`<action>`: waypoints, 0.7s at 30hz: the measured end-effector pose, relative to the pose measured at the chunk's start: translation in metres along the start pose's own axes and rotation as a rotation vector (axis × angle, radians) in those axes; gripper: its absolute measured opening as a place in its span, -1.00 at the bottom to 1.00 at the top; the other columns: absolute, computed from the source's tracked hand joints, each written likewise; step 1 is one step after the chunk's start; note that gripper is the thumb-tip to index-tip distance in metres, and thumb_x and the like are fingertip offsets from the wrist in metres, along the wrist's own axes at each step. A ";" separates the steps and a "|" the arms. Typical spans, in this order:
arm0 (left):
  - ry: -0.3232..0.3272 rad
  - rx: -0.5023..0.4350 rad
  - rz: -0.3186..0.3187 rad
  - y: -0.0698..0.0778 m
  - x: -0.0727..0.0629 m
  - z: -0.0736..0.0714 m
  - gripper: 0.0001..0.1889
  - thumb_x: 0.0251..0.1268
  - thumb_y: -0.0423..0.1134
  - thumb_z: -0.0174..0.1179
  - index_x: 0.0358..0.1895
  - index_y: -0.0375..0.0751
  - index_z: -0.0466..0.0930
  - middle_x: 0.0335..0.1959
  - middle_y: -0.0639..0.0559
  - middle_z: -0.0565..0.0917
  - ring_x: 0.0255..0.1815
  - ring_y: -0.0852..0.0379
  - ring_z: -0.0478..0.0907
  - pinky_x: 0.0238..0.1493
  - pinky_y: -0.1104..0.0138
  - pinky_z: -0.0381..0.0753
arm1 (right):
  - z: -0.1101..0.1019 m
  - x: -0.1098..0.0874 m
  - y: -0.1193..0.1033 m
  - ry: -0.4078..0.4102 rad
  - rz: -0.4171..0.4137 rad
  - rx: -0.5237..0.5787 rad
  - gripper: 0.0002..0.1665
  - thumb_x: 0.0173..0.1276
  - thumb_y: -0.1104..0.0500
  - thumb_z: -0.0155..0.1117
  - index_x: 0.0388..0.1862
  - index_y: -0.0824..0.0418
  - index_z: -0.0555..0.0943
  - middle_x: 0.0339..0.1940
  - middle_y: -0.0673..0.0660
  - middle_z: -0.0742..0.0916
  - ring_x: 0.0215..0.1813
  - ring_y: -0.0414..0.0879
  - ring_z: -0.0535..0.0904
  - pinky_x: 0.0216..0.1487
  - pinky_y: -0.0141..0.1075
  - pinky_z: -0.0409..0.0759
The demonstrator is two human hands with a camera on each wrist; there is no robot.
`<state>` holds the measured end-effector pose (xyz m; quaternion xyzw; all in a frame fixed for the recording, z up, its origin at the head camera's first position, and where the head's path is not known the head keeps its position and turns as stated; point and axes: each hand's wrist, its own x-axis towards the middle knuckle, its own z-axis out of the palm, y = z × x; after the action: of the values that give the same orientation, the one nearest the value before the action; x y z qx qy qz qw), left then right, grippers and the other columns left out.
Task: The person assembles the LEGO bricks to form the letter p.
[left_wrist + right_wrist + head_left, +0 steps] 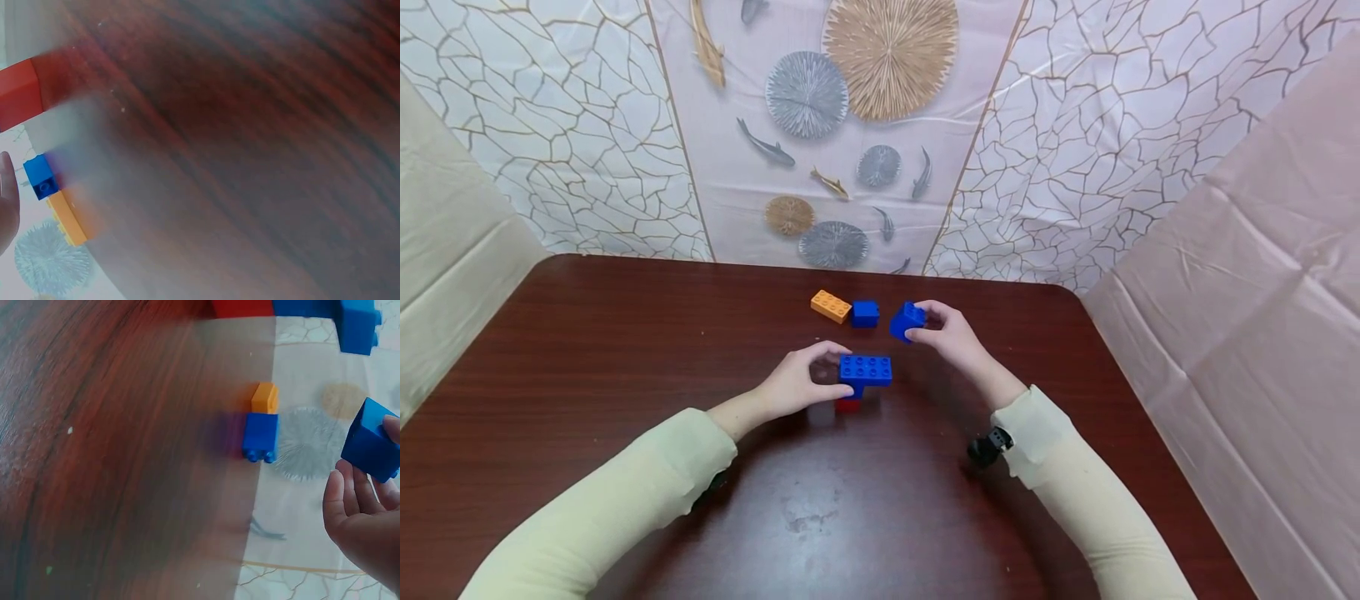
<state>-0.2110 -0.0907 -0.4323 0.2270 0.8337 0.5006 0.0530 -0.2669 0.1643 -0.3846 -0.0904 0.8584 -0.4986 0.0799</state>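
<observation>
A stack stands near the middle of the table, with a long blue toy brick (866, 369) on top, more blue beneath it and a red brick (847, 405) at the bottom. My left hand (791, 385) grips the stack's left end between thumb and fingers. In the left wrist view only a bit of that hand (7, 209) shows, below the red brick (20, 95). My right hand (951, 335) pinches a smaller blue brick (907, 321), held tilted to the right of the stack. The right wrist view shows this held brick (371, 440) raised off the table.
Behind the stack, an orange brick (831, 306) lies beside another blue brick (865, 313) on the dark wooden table (625, 350). Patterned cloth (595, 150) hangs along the table's back edge, and plain cloth (1247, 275) hangs at the right side.
</observation>
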 end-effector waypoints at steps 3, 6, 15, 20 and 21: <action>0.015 0.008 0.011 0.002 0.001 -0.001 -0.49 0.03 -0.14 0.39 0.09 -0.11 0.49 -0.06 -0.04 0.64 -0.03 0.07 0.55 0.07 0.15 0.55 | 0.001 -0.002 -0.005 -0.016 -0.012 0.006 -0.51 0.22 0.22 0.28 0.13 0.32 0.45 0.06 0.33 0.61 0.03 0.09 0.51 0.00 -0.26 0.51; 0.031 0.004 0.021 0.002 0.002 -0.002 -0.49 0.02 -0.15 0.40 0.08 -0.17 0.50 -0.06 -0.05 0.65 -0.03 0.05 0.56 0.05 0.15 0.56 | 0.003 -0.005 -0.011 -0.026 -0.029 0.006 -0.50 0.20 0.23 0.29 0.12 0.32 0.46 0.05 0.32 0.62 0.00 0.07 0.53 -0.04 -0.32 0.51; 0.020 -0.035 0.008 0.001 0.002 -0.002 -0.60 0.05 -0.14 0.38 -0.02 -0.10 0.55 -0.13 -0.02 0.66 -0.07 0.08 0.57 0.01 0.19 0.59 | 0.009 -0.013 -0.027 -0.050 -0.084 -0.035 -0.51 0.19 0.20 0.32 0.11 0.28 0.49 0.01 0.28 0.65 0.02 0.06 0.54 0.04 -0.20 0.52; 0.020 -0.078 -0.005 0.001 0.003 0.000 -0.66 0.06 -0.17 0.37 -0.08 -0.10 0.57 -0.17 -0.02 0.67 -0.13 0.10 0.58 -0.03 0.24 0.61 | 0.012 -0.018 -0.035 -0.087 -0.106 -0.042 -0.53 0.19 0.17 0.33 0.09 0.25 0.51 -0.03 0.25 0.67 0.00 0.05 0.55 0.06 -0.14 0.52; 0.022 -0.081 -0.005 0.001 0.004 0.000 -0.67 0.06 -0.18 0.38 -0.08 -0.11 0.58 -0.18 -0.03 0.67 -0.15 0.11 0.58 -0.05 0.25 0.61 | 0.013 -0.018 -0.036 -0.097 -0.113 -0.042 -0.54 0.19 0.18 0.34 0.08 0.25 0.52 -0.05 0.25 0.67 -0.02 0.05 0.55 0.05 -0.15 0.53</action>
<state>-0.2138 -0.0887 -0.4310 0.2172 0.8137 0.5364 0.0544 -0.2432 0.1401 -0.3587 -0.1644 0.8573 -0.4793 0.0912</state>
